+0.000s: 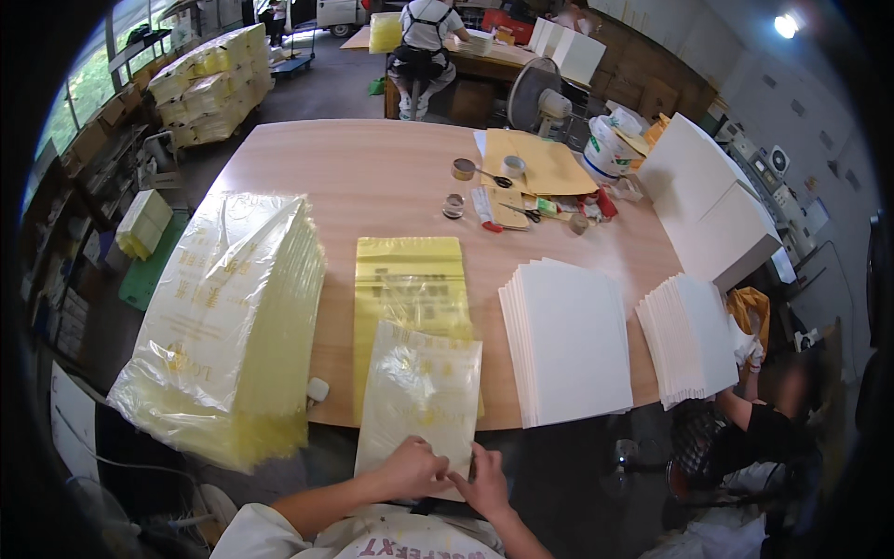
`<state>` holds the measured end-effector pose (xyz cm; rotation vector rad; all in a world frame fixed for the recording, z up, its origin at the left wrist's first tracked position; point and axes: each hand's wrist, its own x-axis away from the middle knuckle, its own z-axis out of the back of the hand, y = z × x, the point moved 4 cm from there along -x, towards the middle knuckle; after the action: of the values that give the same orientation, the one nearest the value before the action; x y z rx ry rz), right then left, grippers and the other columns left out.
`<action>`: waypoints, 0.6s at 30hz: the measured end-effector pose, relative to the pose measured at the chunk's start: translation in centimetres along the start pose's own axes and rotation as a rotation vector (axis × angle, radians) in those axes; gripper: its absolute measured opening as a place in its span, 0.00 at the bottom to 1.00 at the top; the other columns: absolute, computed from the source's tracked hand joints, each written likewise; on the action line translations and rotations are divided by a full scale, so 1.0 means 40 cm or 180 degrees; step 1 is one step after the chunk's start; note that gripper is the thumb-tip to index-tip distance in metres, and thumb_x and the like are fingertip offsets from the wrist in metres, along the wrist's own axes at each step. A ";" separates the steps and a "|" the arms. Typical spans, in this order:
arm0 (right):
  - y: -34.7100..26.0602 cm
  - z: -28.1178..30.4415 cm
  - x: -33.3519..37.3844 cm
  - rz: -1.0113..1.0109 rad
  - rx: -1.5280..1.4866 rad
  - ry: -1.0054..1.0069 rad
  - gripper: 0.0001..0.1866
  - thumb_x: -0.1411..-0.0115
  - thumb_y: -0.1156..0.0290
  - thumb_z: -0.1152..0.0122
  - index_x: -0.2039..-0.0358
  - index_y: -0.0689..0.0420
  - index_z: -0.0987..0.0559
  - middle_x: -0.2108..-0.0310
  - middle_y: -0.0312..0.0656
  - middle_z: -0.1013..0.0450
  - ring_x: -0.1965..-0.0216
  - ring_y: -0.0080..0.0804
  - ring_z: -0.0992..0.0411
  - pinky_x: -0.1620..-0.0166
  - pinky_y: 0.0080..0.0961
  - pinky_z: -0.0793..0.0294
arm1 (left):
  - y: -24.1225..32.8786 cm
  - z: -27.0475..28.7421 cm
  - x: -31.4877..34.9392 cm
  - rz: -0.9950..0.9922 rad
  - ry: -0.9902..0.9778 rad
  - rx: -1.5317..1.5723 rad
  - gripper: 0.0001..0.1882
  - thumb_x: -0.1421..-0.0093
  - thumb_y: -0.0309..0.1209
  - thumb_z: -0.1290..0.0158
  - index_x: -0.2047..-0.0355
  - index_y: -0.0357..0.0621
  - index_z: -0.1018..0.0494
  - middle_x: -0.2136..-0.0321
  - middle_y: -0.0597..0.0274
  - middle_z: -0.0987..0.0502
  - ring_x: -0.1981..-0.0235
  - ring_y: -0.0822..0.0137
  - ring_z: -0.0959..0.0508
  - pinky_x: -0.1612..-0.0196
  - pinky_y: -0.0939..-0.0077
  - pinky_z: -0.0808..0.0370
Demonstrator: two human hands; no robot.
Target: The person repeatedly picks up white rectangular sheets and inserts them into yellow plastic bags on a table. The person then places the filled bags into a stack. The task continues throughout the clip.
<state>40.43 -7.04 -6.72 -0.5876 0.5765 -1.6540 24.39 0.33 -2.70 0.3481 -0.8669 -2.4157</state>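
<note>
A translucent plastic bag (421,382) with yellow print lies in front of me, something white and flat inside it. Its near end hangs over the table's front edge, towards my body. My left hand (416,468) is closed on that near end, fingers curled in. At the bag's near right corner, my right hand (482,480) pinches the edge between thumb and fingers. Under the bag's far part lies a flat yellow plastic bag (410,253). A tall stack of filled yellow bags (219,307) stands to the left. White sheets or boards (573,340) are fanned in a pile to the right.
A second white pile (687,337) lies farther right, beside a seated person (745,419). Tape rolls (463,169), scissors (521,212) and brown envelopes (531,158) lie at the far right of the table (307,154). White boxes (703,200) and a fan (537,98) stand beyond.
</note>
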 end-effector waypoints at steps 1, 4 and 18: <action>0.003 -0.015 -0.021 0.0270 0.0212 -0.0135 0.30 0.51 0.66 0.27 0.49 0.54 0.29 0.61 0.47 0.31 0.62 0.49 0.25 0.63 0.40 0.24 | 0.031 -0.007 -0.013 -0.0114 0.0130 0.0361 0.15 0.49 0.42 0.37 0.81 0.47 0.26 0.83 0.62 0.24 0.75 0.55 0.22 0.57 0.60 0.27; 0.003 -0.027 -0.102 0.0695 0.0357 -0.0178 0.16 0.47 0.70 0.34 0.57 0.53 0.25 0.64 0.47 0.29 0.66 0.53 0.25 0.67 0.44 0.24 | 0.022 0.016 -0.031 0.0298 0.0278 0.0254 0.13 0.48 0.39 0.39 0.79 0.46 0.29 0.75 0.61 0.23 0.64 0.54 0.22 0.50 0.60 0.28; 0.008 0.031 0.194 0.1014 0.0982 0.0143 0.20 0.50 0.70 0.36 0.54 0.55 0.23 0.70 0.42 0.28 0.75 0.40 0.25 0.74 0.35 0.24 | -0.028 -0.017 0.361 0.2715 0.0579 0.0690 0.43 0.49 0.17 0.52 0.32 0.29 0.56 0.40 0.29 0.38 0.48 0.34 0.28 0.48 0.55 0.28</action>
<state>40.36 -14.82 -5.52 -0.2199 0.4114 -1.4184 12.38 -7.57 -4.77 0.2089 -0.9468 -1.4909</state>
